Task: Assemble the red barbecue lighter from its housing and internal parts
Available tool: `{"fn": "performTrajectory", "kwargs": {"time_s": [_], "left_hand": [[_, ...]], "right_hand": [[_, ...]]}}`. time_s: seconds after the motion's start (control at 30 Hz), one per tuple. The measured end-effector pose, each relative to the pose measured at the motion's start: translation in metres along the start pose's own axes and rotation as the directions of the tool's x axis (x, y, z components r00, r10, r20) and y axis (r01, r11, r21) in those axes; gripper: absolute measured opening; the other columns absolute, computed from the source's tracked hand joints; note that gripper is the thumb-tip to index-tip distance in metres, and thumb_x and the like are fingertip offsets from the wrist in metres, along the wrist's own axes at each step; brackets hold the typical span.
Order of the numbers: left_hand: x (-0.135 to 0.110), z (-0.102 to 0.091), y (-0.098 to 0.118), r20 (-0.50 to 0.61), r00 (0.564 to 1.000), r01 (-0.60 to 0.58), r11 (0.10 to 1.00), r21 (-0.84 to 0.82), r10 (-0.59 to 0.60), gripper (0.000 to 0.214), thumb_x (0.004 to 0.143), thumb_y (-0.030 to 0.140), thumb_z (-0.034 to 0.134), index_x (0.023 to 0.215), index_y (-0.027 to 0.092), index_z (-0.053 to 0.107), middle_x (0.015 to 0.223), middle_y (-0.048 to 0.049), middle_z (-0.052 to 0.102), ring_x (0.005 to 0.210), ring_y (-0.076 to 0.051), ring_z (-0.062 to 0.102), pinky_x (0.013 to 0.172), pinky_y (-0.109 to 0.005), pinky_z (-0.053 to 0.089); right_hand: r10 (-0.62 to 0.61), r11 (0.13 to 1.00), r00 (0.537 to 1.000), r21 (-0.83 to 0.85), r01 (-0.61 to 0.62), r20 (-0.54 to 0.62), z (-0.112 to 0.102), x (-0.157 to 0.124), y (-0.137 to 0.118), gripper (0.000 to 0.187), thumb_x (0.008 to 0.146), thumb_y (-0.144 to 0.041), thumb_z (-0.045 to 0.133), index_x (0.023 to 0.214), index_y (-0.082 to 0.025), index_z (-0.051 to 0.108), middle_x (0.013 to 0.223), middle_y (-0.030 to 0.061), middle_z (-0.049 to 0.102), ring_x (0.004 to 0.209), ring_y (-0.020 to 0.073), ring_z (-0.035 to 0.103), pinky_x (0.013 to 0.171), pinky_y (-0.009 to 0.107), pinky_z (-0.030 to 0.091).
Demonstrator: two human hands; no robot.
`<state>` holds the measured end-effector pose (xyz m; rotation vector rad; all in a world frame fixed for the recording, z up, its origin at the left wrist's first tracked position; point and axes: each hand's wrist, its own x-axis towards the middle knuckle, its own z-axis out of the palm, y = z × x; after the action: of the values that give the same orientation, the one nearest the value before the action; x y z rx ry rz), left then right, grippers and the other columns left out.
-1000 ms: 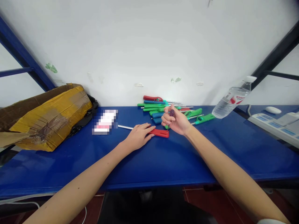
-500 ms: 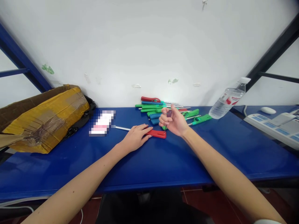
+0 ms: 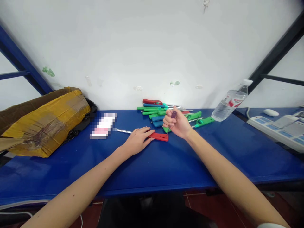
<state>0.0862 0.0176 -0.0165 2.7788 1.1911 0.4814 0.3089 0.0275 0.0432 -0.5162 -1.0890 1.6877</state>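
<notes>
My left hand (image 3: 139, 140) holds a red lighter (image 3: 160, 136) against the bench (image 3: 154, 171); my right hand (image 3: 178, 124) clenches a purple-handled tool (image 3: 174, 114).

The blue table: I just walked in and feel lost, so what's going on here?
A person's left hand holds a red lighter against the table. The right hand grips a purple-handled tool, its thin shaft pointing down at the lighter's end; whether they touch is too small to tell. More lighters lie behind, with a bottle to their right.
</notes>
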Motion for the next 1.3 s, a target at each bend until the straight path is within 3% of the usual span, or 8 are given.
{"fn": "performTrajectory", "kwargs": {"time_s": [0.1, 0.3, 0.53, 0.77, 1.0, 1.13, 1.23, 1.3], "left_hand": [[0.0, 0.0, 0.0, -0.006, 1.0, 0.0, 1.0, -0.002, 0.0, 0.042, 0.101, 0.036, 0.045, 0.14, 0.022, 0.054, 0.144, -0.0126, 0.054, 0.134, -0.026, 0.05, 0.108, -0.045, 0.041], [0.0, 0.0, 0.0, 0.005, 1.0, 0.002, 1.0, -0.002, -0.002, 0.042, 0.101, 0.036, 0.045, 0.14, 0.022, 0.053, 0.144, -0.0124, 0.054, 0.136, -0.026, 0.048, 0.11, -0.044, 0.04], [0.001, 0.0, 0.001, 0.005, 1.0, 0.006, 1.0, -0.003, -0.006, 0.042, 0.101, 0.036, 0.046, 0.14, 0.022, 0.053, 0.144, -0.0127, 0.054, 0.135, -0.027, 0.049, 0.109, -0.045, 0.041], [0.0, -0.002, 0.002, 0.018, 1.0, 0.017, 1.0, -0.006, -0.017, 0.042, 0.101, 0.035, 0.047, 0.14, 0.023, 0.054, 0.145, -0.0125, 0.053, 0.136, -0.027, 0.048, 0.11, -0.045, 0.04], [0.0, -0.001, 0.003, 0.023, 1.0, 0.013, 1.0, 0.003, -0.014, 0.042, 0.101, 0.035, 0.047, 0.141, 0.022, 0.053, 0.145, -0.0125, 0.053, 0.136, -0.028, 0.048, 0.109, -0.045, 0.04], [0.0, 0.0, 0.002, 0.013, 1.0, 0.002, 1.0, 0.015, -0.002, 0.042, 0.102, 0.035, 0.046, 0.141, 0.022, 0.053, 0.144, -0.0118, 0.054, 0.135, -0.027, 0.048, 0.109, -0.044, 0.04], [0.001, 0.001, 0.001, 0.01, 1.0, -0.003, 1.0, 0.021, 0.002, 0.042, 0.102, 0.036, 0.046, 0.141, 0.022, 0.053, 0.144, -0.0117, 0.054, 0.135, -0.027, 0.048, 0.109, -0.044, 0.041], [0.001, 0.001, 0.002, 0.007, 1.0, -0.004, 1.0, 0.021, 0.004, 0.042, 0.102, 0.036, 0.047, 0.141, 0.021, 0.053, 0.143, -0.0117, 0.055, 0.135, -0.027, 0.048, 0.109, -0.044, 0.041]], "right_hand": [[-0.005, 0.999, 1.0, 0.033, 0.005, -0.006, 0.0, -0.003, -0.003, 0.035, 0.088, -0.051, 0.051, 0.069, -0.023, 0.046, 0.05, -0.009, 0.016, 0.045, 0.0112, 0.019, 0.048, 0.024, 0.037], [-0.056, 0.998, 0.996, 0.008, 0.057, -0.062, -0.004, 0.0, -0.002, 0.032, 0.089, -0.042, 0.059, 0.069, -0.022, 0.044, 0.066, -0.0028, 0.042, 0.057, 0.0122, 0.044, 0.052, 0.023, 0.041], [-0.059, 0.996, 0.995, 0.064, 0.064, -0.076, 0.001, -0.001, -0.001, 0.029, 0.091, -0.048, 0.052, 0.075, -0.024, 0.047, 0.052, -0.0089, 0.019, 0.044, 0.011, 0.019, 0.045, 0.021, 0.033], [-0.062, 0.998, 0.995, 0.023, 0.064, -0.077, -0.001, -0.002, -0.005, 0.02, 0.087, -0.03, 0.054, 0.071, -0.022, 0.046, 0.066, -0.0021, 0.043, 0.057, 0.013, 0.043, 0.052, 0.024, 0.041], [-0.057, 0.995, 0.998, 0.085, 0.057, -0.004, 0.0, -0.005, -0.004, 0.024, 0.088, -0.042, 0.053, 0.075, -0.023, 0.049, 0.051, -0.0086, 0.019, 0.045, 0.0108, 0.019, 0.047, 0.022, 0.036], [-0.053, 0.996, 0.999, 0.065, 0.053, 0.006, 0.001, -0.007, -0.005, 0.016, 0.082, -0.034, 0.057, 0.073, -0.022, 0.05, 0.054, -0.0056, 0.031, 0.048, 0.0119, 0.029, 0.05, 0.023, 0.038], [-0.088, 0.996, 0.995, 0.026, 0.089, -0.042, -0.001, -0.004, -0.004, 0.024, 0.085, -0.034, 0.06, 0.068, -0.021, 0.048, 0.065, -0.0017, 0.044, 0.059, 0.013, 0.043, 0.058, 0.025, 0.042], [-0.079, 0.997, 0.995, 0.015, 0.08, -0.062, -0.001, -0.002, -0.002, 0.028, 0.088, -0.038, 0.061, 0.068, -0.022, 0.049, 0.064, -0.0031, 0.04, 0.057, 0.0126, 0.04, 0.059, 0.026, 0.042]]}}
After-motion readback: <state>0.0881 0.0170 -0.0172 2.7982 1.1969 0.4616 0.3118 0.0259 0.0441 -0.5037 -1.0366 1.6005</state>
